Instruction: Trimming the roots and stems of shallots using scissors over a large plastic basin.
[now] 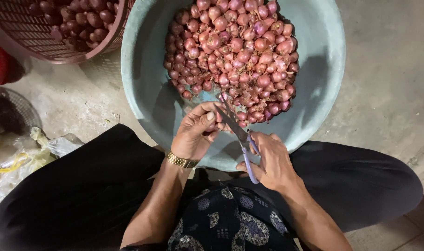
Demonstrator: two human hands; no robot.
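A large pale blue basin [142, 69] sits on the floor in front of me, holding a heap of several red shallots [235, 51]. My left hand [193, 132], with a gold watch at the wrist, pinches a shallot over the basin's near edge. My right hand [270, 160] grips scissors [237, 130] with lilac handles. Their blades are parted and point up-left at the shallot in my left fingers.
A dark red slotted basket [45, 39] with more shallots stands at the top left. Crumpled plastic bags [31, 158] lie at the left by my knee. A round wire object [12, 111] lies on the concrete floor [388, 93]. My legs in black trousers flank the basin.
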